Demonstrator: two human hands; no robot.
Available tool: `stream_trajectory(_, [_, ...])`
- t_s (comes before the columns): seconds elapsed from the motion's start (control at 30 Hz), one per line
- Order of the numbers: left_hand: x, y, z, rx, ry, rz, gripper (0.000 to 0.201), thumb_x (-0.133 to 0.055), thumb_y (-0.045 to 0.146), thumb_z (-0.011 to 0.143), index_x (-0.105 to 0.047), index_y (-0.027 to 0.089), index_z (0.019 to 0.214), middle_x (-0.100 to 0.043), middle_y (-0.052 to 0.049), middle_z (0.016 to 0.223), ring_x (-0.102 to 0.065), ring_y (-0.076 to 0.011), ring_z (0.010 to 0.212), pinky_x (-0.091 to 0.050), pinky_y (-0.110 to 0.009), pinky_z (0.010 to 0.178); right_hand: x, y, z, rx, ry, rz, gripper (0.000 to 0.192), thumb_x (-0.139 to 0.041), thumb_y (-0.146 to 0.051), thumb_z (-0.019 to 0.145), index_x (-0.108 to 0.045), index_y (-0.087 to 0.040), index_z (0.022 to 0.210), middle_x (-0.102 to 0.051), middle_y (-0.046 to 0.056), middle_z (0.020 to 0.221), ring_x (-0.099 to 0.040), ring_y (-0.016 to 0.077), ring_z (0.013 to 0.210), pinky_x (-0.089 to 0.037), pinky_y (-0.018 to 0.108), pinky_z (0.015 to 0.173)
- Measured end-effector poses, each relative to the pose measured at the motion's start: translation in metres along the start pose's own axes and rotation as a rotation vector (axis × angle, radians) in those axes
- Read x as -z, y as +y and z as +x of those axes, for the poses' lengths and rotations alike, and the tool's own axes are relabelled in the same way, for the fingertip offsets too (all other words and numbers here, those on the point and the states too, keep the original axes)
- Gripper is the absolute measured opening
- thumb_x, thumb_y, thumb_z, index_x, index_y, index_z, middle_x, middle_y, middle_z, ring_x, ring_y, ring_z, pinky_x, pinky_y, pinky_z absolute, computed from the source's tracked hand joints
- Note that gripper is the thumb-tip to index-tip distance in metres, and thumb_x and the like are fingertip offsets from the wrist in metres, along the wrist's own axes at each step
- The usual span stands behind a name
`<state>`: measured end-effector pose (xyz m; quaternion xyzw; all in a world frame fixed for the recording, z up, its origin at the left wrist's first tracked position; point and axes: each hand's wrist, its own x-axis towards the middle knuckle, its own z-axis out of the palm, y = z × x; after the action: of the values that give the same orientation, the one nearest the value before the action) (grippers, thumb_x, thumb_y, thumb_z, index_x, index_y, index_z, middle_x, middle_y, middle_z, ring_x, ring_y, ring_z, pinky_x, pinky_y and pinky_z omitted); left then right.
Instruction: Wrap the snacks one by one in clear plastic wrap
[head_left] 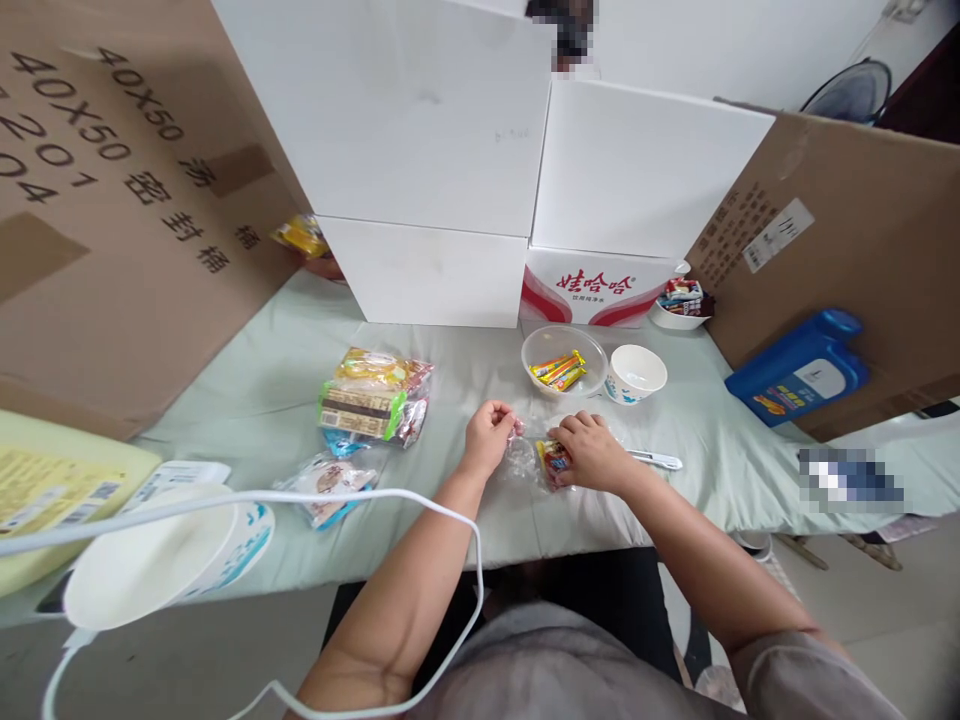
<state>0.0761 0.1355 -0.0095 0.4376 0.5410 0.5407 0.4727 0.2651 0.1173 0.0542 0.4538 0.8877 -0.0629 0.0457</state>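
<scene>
Snack packs [375, 395] sit piled off to the side. Left hand [489, 436] has a tight grip on the clear bag [523, 455], pinching its edge, while the right hand [592, 450] presses a candy packet [555, 462] down on the bench [247, 400], probably steadying it. Bowl of candy [564, 362] just behind, handy.

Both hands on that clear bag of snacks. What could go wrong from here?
1. Left hand and right hand pull the clear bag from both ends; it may tear and spill the snack.
2. The knife lies right by the right hand; a slip could hit it.
3. The cup stands close behind and could be tipped.
</scene>
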Motion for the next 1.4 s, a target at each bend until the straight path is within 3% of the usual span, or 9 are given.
stream_trajectory(0.23, [0.004,-0.002,0.001,-0.005,0.136,0.145,0.007,-0.056,0.021,0.076,-0.05,0.021,0.079,-0.064,0.004,0.068,-0.058,-0.0094,0.045,-0.043,-0.021,0.05,-0.015,0.005,-0.033,0.03,0.199,0.075,0.06,-0.069,-0.023,0.074,-0.049,-0.017,0.131,-0.056,0.012,0.109,-0.05,0.0275,0.099,-0.045,0.041,0.088])
stream_trajectory(0.4, [0.005,-0.002,0.0,-0.034,0.132,0.257,0.005,-0.055,0.018,0.076,-0.051,0.021,0.078,-0.062,0.004,0.065,-0.057,-0.0109,0.046,-0.044,-0.024,0.055,-0.021,0.014,-0.048,0.068,0.301,0.115,0.033,-0.071,-0.022,0.07,-0.058,-0.02,0.1,-0.058,0.012,0.107,-0.051,0.0305,0.102,-0.045,0.045,0.086])
stream_trajectory(0.57, [0.005,0.007,-0.013,-0.306,0.18,0.426,0.01,-0.058,0.017,0.077,-0.057,0.021,0.086,-0.066,-0.007,0.091,-0.063,-0.0217,0.089,-0.047,-0.036,0.085,-0.031,0.02,-0.055,0.018,0.298,0.237,0.046,-0.072,-0.026,0.075,-0.051,-0.019,0.115,-0.064,0.01,0.104,-0.06,0.0259,0.094,-0.05,0.04,0.082])
stream_trajectory(0.67, [-0.001,0.011,-0.025,-0.611,-0.098,0.556,0.013,-0.058,0.022,0.083,-0.061,0.02,0.094,-0.065,-0.009,0.1,-0.059,-0.0231,0.101,-0.046,-0.038,0.093,-0.036,0.021,-0.058,0.006,0.283,0.217,0.053,-0.076,-0.031,0.074,-0.051,-0.019,0.119,-0.065,0.011,0.108,-0.06,0.0283,0.1,-0.05,0.042,0.085])
stream_trajectory(0.77, [-0.009,0.008,-0.033,-0.618,-0.588,0.671,0.038,-0.07,0.038,0.077,-0.062,0.022,0.11,-0.063,-0.009,0.117,-0.056,-0.0253,0.113,-0.043,-0.041,0.099,-0.035,0.024,-0.063,0.018,0.243,0.242,0.048,-0.078,-0.033,0.073,-0.056,-0.021,0.114,-0.067,0.01,0.105,-0.061,0.0283,0.101,-0.051,0.043,0.085])
stream_trajectory(0.83, [-0.013,0.005,-0.035,-0.567,-0.749,0.805,0.069,-0.081,0.048,0.061,-0.059,0.023,0.121,-0.052,-0.011,0.138,-0.042,-0.0327,0.131,-0.034,-0.049,0.108,-0.031,0.032,-0.069,0.003,0.218,0.333,0.049,-0.079,-0.036,0.071,-0.057,-0.021,0.112,-0.068,0.01,0.105,-0.064,0.0272,0.099,-0.051,0.042,0.085])
stream_trajectory(1.17, [-0.012,0.001,-0.036,-0.501,-0.836,0.97,0.097,-0.085,0.057,0.047,-0.052,0.029,0.134,-0.031,-0.012,0.155,-0.02,-0.0387,0.143,-0.018,-0.056,0.114,-0.003,0.113,-0.079,-0.333,0.263,1.322,0.067,-0.079,-0.063,0.058,-0.056,-0.02,0.104,-0.065,0.003,0.075,-0.061,0.018,0.056,-0.052,0.032,0.048])
stream_trajectory(1.27, [-0.009,-0.001,-0.035,-0.51,-0.866,0.939,0.099,-0.086,0.056,0.045,-0.052,0.033,0.135,-0.032,-0.01,0.155,-0.019,-0.0398,0.143,-0.017,-0.058,0.114,0.022,0.118,-0.054,-0.331,0.485,1.259,0.064,-0.075,-0.066,0.062,-0.057,-0.02,0.103,-0.064,0.003,0.074,-0.062,0.0188,0.058,-0.053,0.034,0.051])
stream_trajectory(1.4, [-0.005,0.003,-0.034,-0.498,-0.903,0.874,0.096,-0.085,0.058,0.046,-0.052,0.038,0.134,-0.035,-0.006,0.154,-0.017,-0.0417,0.144,-0.016,-0.06,0.113,0.059,0.107,0.005,-0.161,0.751,0.773,0.063,-0.077,-0.061,0.064,-0.059,-0.023,0.111,-0.068,0.008,0.098,-0.065,0.0265,0.088,-0.054,0.042,0.077])
